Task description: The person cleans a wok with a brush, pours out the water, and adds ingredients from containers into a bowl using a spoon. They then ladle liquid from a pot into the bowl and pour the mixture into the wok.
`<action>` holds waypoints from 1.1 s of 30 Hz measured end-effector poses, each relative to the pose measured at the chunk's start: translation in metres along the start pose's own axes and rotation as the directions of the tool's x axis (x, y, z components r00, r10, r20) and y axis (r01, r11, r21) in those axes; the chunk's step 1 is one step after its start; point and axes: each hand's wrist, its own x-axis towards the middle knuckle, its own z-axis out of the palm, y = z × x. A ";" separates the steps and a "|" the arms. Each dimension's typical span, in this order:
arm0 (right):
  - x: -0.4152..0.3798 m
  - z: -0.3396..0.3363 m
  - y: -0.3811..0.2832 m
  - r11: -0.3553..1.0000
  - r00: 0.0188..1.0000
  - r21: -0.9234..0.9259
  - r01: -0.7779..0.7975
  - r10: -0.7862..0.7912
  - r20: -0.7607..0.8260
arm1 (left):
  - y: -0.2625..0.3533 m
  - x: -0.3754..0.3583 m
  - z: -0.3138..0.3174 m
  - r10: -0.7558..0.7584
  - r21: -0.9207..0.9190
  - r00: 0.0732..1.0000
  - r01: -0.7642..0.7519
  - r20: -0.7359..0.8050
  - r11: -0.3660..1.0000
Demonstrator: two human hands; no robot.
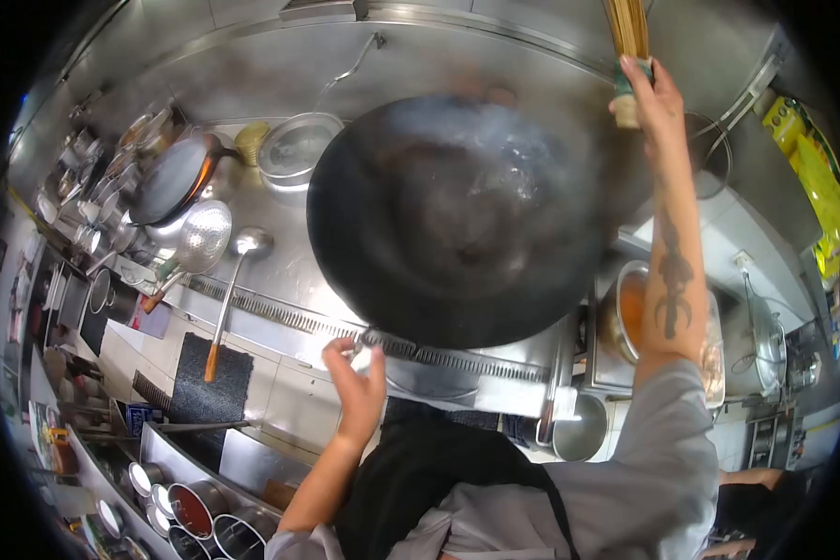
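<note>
My right hand [658,101] is raised at the upper right, closed around the green-banded grip of a bamboo wok brush [629,28]. Its sticks point up and out of view. My left hand [357,387] is at the front edge of the stove, just below the wok's near rim. Its thumb and fingers are apart, close to a small shiny metal part whose kind I cannot make out. Between my hands sits a large black wok [457,308], with a wet patch at its bottom and steam rising from it.
A long-handled ladle [226,313] and a perforated skimmer [203,238] lie left of the wok. Behind them are a smaller pan [173,182] and a round strainer [299,149]. A pot of orange liquid [633,308] stands right. Several sauce containers [194,509] are lower left.
</note>
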 end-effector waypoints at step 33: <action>-0.147 0.247 0.274 0.935 0.462 -0.350 0.066 0.282 0.841 | 0.029 0.003 0.018 0.280 0.109 0.749 -0.424 0.601 0.899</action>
